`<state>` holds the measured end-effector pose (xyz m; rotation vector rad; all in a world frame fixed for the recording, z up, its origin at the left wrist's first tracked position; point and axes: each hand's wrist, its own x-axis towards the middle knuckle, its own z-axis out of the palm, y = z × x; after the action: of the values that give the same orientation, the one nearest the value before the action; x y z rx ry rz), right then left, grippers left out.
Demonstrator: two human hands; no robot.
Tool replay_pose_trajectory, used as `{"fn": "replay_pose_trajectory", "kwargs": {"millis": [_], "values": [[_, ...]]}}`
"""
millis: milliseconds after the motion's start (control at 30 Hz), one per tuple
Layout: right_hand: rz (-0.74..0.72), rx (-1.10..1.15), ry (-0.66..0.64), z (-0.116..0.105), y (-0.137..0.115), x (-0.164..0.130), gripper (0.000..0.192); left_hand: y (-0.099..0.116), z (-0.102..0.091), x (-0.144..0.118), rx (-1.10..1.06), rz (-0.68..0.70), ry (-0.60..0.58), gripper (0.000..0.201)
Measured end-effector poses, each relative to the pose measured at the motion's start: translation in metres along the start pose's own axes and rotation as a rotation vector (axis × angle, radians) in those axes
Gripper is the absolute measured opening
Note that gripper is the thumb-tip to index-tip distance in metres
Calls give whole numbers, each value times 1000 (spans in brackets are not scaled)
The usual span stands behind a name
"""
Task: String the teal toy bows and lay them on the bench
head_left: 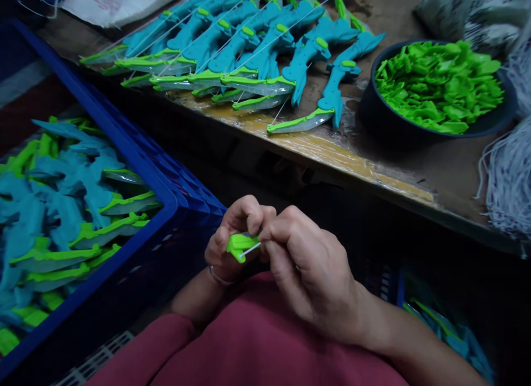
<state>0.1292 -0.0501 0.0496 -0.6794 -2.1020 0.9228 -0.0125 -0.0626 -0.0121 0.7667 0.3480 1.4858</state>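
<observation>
Close to my body, my left hand (232, 220) has its fingers curled round a small bright green plastic piece (240, 245). A white string (250, 249) runs from this piece into the pinched thumb and fingers of my right hand (311, 270). What lies between the two hands is mostly hidden by the fingers. On the table beyond, toy bows (265, 48) with blue-green bodies, green limbs and white strings lie side by side; one toy bow at the right end sits apart from the others.
A dark round basin (367, 107) heaped with green plastic pieces (440, 87) stands on the table (415, 165). White string bundles (510, 176) lie at the right edge. On my left is a blue crate (166, 209) full of toy bows; another crate (400, 289) sits low on the right.
</observation>
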Motion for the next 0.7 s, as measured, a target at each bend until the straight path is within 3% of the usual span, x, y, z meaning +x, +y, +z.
{"fn": "replay_pose_trajectory", "kwargs": {"millis": [700], "values": [[-23,0,71,-2,0,0,11,-2,-1,4,14,11,-48,38]]}}
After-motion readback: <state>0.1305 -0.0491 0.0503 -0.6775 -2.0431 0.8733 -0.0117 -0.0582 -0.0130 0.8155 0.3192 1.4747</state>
